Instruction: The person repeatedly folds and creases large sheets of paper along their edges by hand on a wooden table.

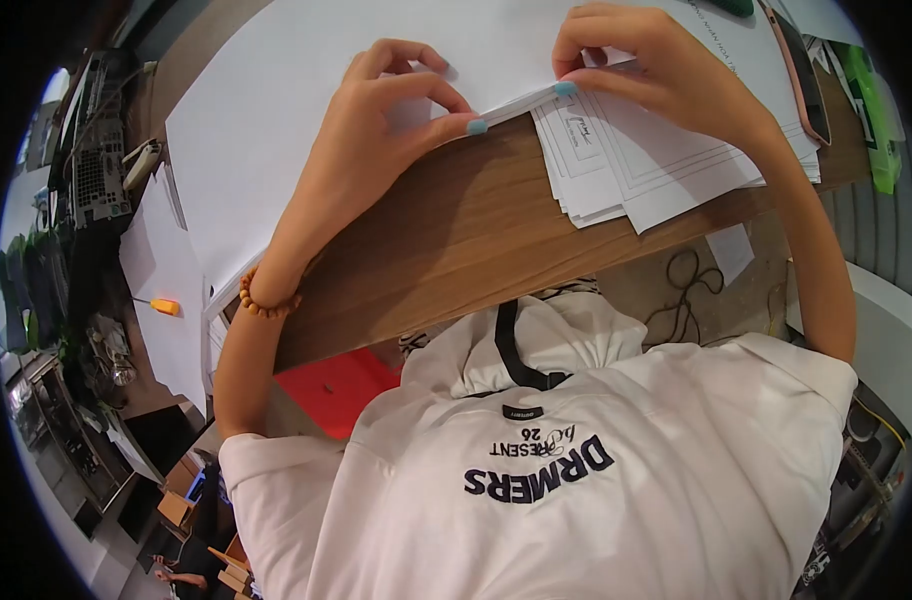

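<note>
A large white paper sheet [266, 110] lies on the wooden desk, with a narrow strip along its near edge raised or folded. My left hand [391, 110] has its thumb and index finger at that edge, and its other fingers are curled above the sheet. Farther right along the same edge, my right hand [636, 60] pinches the paper between thumb and bent fingers. Light blue nails show on both thumbs. Beneath my right hand and forearm lies a stack of printed papers [666, 180] with framed boxes and a signature-like mark.
The brown desk [416, 240] ends close to my body. A phone [801, 75] lies at the right, near a bright green item [871, 120]. On the left are a keyboard [101, 150] and an orange-handled tool [164, 307]. A black cord [684, 290] lies below the desk.
</note>
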Action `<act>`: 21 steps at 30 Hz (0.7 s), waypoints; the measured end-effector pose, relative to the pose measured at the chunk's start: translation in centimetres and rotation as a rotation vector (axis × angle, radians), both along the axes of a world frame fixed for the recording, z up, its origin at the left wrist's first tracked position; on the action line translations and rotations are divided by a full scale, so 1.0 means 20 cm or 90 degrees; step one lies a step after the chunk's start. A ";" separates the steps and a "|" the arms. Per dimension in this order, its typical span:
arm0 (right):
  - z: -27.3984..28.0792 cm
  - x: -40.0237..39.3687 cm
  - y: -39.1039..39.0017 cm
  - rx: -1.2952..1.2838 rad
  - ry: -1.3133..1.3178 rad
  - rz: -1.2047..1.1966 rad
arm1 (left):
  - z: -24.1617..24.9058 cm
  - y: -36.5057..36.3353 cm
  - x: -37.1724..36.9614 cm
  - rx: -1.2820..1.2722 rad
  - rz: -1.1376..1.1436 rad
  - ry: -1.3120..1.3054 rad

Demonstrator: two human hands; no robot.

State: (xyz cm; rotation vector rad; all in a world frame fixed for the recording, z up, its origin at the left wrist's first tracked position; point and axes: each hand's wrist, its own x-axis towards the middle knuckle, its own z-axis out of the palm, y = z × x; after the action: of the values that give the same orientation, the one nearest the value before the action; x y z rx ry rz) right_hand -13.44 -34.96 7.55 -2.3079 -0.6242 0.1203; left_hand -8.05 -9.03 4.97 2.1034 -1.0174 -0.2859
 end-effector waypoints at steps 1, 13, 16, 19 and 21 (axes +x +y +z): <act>0.00 0.01 0.00 0.027 0.049 -0.011 | 0.01 0.00 -0.01 0.000 0.000 -0.003; -0.09 -0.35 0.01 -0.295 -0.581 -0.059 | 0.00 0.08 -0.20 0.045 -0.205 -0.740; -0.11 -0.37 -0.01 -0.296 -0.574 -0.069 | 0.04 0.04 -0.20 0.038 -0.170 -0.684; -0.11 -0.37 0.00 -0.274 -0.560 -0.075 | 0.05 -0.10 -0.24 -0.056 -0.068 -0.465; -0.11 -0.37 -0.01 -0.259 -0.546 -0.077 | 0.02 -0.17 -0.23 -0.069 -0.087 -0.421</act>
State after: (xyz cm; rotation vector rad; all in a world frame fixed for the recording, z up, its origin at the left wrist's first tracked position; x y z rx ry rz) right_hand -20.75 -35.16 5.29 -2.7436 -0.9287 -0.9207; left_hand -12.70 -12.38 5.31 2.0679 -1.5152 0.4235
